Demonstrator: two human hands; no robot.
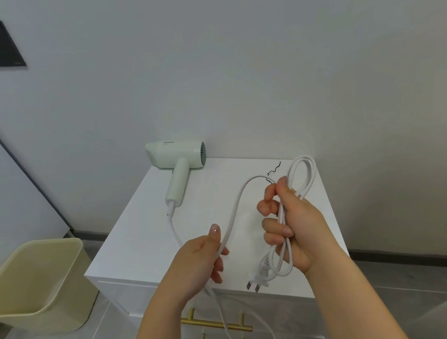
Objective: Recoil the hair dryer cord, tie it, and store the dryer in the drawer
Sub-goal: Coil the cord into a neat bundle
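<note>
Lettering on the pale green plastic hair dryer [178, 157] lying on the white bench [141, 242] is blurring; my right grip [292, 222] is clasping white cord loops [302, 177], my left grip [199, 258] pinching the slack.

The hair dryer [176, 155] has a small line of dark print on the top of its pale green body, near the front end. A second, even smaller line sits just under it. The letters are too tiny and blurry to read, so the brand cannot be told. No other words, numbers or signs can be read anywhere else.
</note>
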